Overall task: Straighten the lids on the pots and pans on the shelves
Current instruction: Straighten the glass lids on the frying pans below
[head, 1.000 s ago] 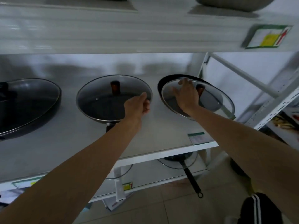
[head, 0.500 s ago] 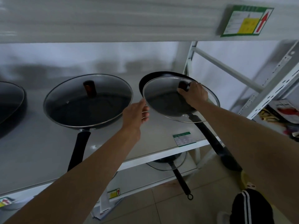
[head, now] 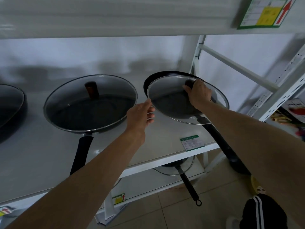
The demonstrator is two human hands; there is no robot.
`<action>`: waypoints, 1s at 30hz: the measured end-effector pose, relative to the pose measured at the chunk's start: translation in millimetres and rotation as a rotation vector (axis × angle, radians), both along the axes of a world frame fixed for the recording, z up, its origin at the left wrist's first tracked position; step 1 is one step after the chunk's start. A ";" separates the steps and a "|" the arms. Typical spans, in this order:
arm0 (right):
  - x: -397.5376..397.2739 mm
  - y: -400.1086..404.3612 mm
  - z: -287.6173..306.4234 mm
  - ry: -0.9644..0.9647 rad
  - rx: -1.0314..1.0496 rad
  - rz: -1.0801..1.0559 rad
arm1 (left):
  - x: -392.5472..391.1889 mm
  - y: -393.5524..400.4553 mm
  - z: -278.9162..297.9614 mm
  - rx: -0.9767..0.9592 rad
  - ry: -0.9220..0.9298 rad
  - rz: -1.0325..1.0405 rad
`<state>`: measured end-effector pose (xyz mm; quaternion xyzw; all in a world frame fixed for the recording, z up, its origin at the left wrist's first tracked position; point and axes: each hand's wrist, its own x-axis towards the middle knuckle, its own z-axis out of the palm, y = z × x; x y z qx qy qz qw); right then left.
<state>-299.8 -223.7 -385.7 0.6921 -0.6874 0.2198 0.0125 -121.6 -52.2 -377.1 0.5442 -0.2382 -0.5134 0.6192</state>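
On the white middle shelf (head: 41,162) stand two black pans. The middle pan (head: 82,146) carries a glass lid (head: 74,109) seated evenly on its rim, brown knob upright. The right pan (head: 158,76) has its glass lid (head: 168,96) shifted forward and to the right, overhanging the front rim. My right hand (head: 198,95) is closed around that lid's dark knob. My left hand (head: 140,116) pinches the lid's left edge with its fingertips.
A third lidded pan (head: 9,106) sits at the far left. The right pan's long handle (head: 227,149) sticks out past the shelf edge. Another pan with a lid (head: 178,167) is on the lower shelf. White shelf uprights (head: 280,90) stand to the right. Price tags mark the shelf fronts.
My left hand left the middle pan's rim and went right to the shifted lid's edge. My right hand slid from the glass onto the knob. The view turned right.
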 end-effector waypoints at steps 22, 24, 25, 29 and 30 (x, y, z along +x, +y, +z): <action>28.1 -35.6 0.3 0.031 0.038 -0.027 | 20.4 -13.8 -4.6 -0.014 -0.025 0.011; 29.8 -37.8 0.0 0.011 0.037 -0.024 | 20.4 -14.0 -5.1 -0.016 -0.025 0.008; 30.6 -38.6 -0.1 0.009 0.036 -0.025 | 20.2 -14.2 -5.0 -0.016 -0.024 0.007; 33.3 -41.1 -1.8 0.020 0.036 -0.034 | 19.4 -15.9 -4.4 -0.014 -0.026 0.005; 33.6 -42.1 -2.4 0.023 0.036 -0.038 | 19.2 -16.7 -4.9 -0.016 -0.028 0.005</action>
